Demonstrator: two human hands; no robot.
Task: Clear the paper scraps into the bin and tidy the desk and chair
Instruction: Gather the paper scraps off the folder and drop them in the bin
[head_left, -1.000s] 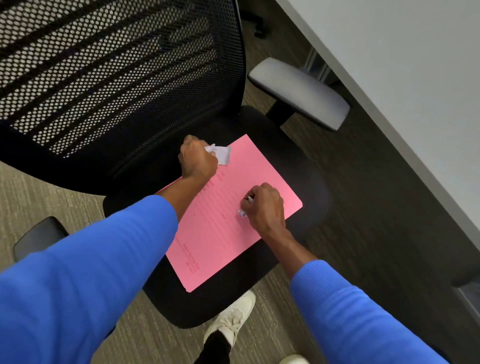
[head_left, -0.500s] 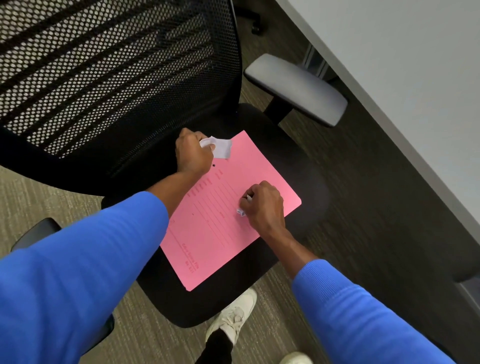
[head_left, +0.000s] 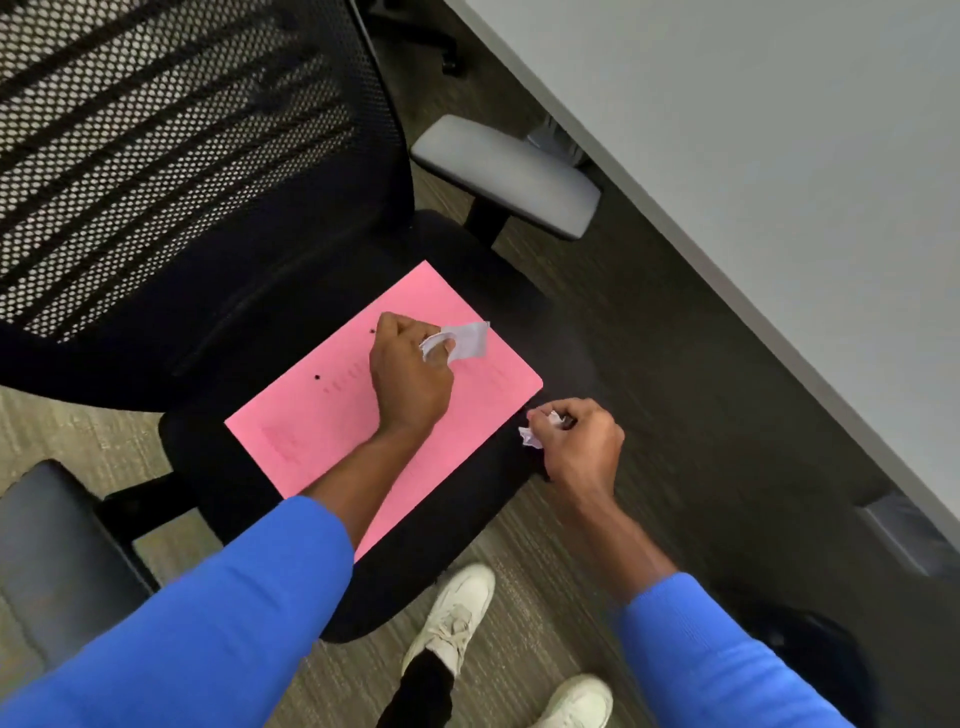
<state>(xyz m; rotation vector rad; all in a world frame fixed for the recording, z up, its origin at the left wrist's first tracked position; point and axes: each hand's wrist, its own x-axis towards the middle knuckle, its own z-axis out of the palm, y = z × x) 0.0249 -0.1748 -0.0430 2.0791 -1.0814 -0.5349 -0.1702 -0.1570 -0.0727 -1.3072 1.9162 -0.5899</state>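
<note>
A pink sheet (head_left: 311, 421) lies flat on the black seat of an office chair (head_left: 447, 545). My left hand (head_left: 408, 379) is above the sheet, fingers closed on white paper scraps (head_left: 465, 340) that stick out to the right of the fist. My right hand (head_left: 576, 441) hovers past the sheet's right corner, over the seat's edge, closed on small crumpled white scraps (head_left: 535, 428). No bin is in view.
The chair's mesh backrest (head_left: 171, 156) fills the upper left, with a grey armrest (head_left: 509, 174) at the right and a dark one (head_left: 52, 561) at the lower left. A pale desk top (head_left: 779, 156) runs along the right. My white shoes (head_left: 452, 618) stand on the carpet below.
My right hand has lifted off the pink sheet and moved right past its corner with the scraps. My left hand has shifted toward the sheet's middle, still holding its scraps.
</note>
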